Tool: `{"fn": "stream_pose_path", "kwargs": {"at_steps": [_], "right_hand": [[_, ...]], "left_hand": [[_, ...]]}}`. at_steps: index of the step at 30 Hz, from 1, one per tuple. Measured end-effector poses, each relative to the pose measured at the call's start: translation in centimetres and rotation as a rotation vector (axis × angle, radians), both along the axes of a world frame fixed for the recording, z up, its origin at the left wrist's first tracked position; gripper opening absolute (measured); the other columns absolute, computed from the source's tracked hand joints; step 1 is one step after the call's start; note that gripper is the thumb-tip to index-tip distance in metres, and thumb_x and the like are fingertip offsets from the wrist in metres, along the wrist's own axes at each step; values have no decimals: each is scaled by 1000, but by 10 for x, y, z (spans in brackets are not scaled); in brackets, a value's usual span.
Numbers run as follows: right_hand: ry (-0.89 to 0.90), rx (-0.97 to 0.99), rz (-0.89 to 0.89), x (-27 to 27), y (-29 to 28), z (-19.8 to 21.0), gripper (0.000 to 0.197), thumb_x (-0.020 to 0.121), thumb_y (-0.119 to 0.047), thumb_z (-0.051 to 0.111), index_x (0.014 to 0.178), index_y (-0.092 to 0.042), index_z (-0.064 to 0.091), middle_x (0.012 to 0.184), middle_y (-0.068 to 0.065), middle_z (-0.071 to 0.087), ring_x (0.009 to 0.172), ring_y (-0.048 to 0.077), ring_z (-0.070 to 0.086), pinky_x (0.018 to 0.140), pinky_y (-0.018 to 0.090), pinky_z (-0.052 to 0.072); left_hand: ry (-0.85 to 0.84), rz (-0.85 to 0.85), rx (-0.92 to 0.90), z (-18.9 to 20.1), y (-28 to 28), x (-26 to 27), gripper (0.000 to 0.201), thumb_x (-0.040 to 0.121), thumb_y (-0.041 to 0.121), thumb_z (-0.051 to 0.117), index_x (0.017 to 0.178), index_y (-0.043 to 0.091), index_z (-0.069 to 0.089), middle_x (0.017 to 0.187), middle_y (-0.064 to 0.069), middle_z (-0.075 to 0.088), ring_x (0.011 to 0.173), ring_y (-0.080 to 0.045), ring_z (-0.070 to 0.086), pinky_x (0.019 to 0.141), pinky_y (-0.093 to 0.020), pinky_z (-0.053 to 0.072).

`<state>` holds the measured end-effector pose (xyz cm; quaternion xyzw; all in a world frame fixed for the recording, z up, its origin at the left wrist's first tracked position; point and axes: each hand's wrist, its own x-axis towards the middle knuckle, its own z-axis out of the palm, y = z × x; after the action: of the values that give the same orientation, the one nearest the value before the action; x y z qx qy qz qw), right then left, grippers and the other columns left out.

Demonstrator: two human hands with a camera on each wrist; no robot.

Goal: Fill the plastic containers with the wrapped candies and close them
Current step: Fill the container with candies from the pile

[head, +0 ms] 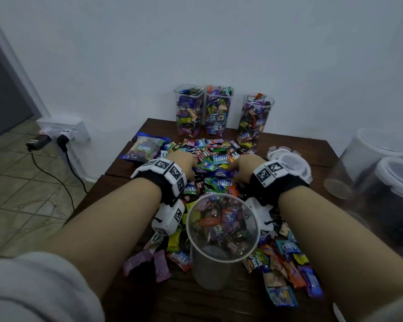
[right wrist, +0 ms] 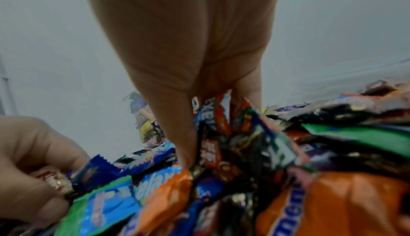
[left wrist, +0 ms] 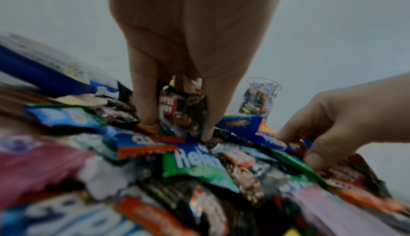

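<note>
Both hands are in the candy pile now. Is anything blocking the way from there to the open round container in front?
Nothing visible does. The left hand and right hand grip candies in the pile, and the round container stands open just nearer the person, between the forearms, partly filled. The lids lie off to the right.

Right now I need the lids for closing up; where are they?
In the head view the clear lids are stacked on the table's right side, just beyond the right hand, right of the candy pile.
</note>
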<state>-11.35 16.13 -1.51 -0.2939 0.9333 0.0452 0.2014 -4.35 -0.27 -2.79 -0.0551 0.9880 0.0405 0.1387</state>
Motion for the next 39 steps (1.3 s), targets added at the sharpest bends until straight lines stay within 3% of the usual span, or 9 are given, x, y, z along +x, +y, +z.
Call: {"fn": "stream_pose_path", "kwargs": {"at_steps": [5,8,14,18,22,26,30,34,39], "right_hand": [[25,-120,-76,5,12,4,27,89,-19,63,116,-16,65,126,6,59,113,23,56,82,26,43],[49,-193,-109,8,18,3,25,89,-20,64,113,-15,66,127,7,59,112,23,56,81,25,43],[71,-382,-179,14,34,6,22,84,-18,68,106,-19,69,112,9,63,96,24,59,78,27,47],[27,-598,-240,27,45,15,18,82,-14,71,99,-12,70,97,11,65,77,21,57,75,31,51],[6,-763,-263,51,61,33,17,83,-11,70,100,-9,69,91,10,63,70,17,56,72,28,52],[21,-917,-270,76,82,50,9,84,-16,69,91,-23,69,82,1,67,60,9,63,63,18,53],[39,-1072,-256,104,98,63,13,83,-16,70,87,-28,69,88,3,69,72,20,69,74,31,57],[19,-1178,-230,136,101,68,12,81,-21,70,91,-28,71,86,2,71,78,23,69,81,42,56],[-70,-1240,-177,165,97,67,16,82,-17,69,93,-29,71,81,-3,69,74,16,66,81,42,55]], "left_hand": [[120,64,83,5,-5,9,25,91,15,58,115,12,69,114,-9,67,102,-27,61,80,-31,47],[217,108,141,9,-4,16,21,92,16,57,107,13,71,114,-7,68,105,-24,61,83,-29,44],[384,182,267,25,3,33,20,92,19,57,104,13,71,108,-11,67,98,-25,60,74,-29,41],[521,202,378,37,9,49,17,90,22,61,100,14,72,97,-7,68,84,-17,57,71,-23,37],[589,190,453,48,16,72,13,90,23,62,96,18,72,86,2,60,86,-13,53,73,-23,36],[678,178,555,61,19,97,8,88,22,64,90,21,71,83,6,62,82,-9,55,72,-23,37],[756,177,674,69,22,122,15,86,20,66,76,31,65,71,19,57,66,4,51,61,-16,36],[773,182,730,65,30,138,26,85,19,67,70,39,60,71,20,59,66,3,53,63,-22,38],[803,192,756,60,34,151,28,85,17,67,69,40,61,76,11,65,70,-6,57,67,-24,43]]}}
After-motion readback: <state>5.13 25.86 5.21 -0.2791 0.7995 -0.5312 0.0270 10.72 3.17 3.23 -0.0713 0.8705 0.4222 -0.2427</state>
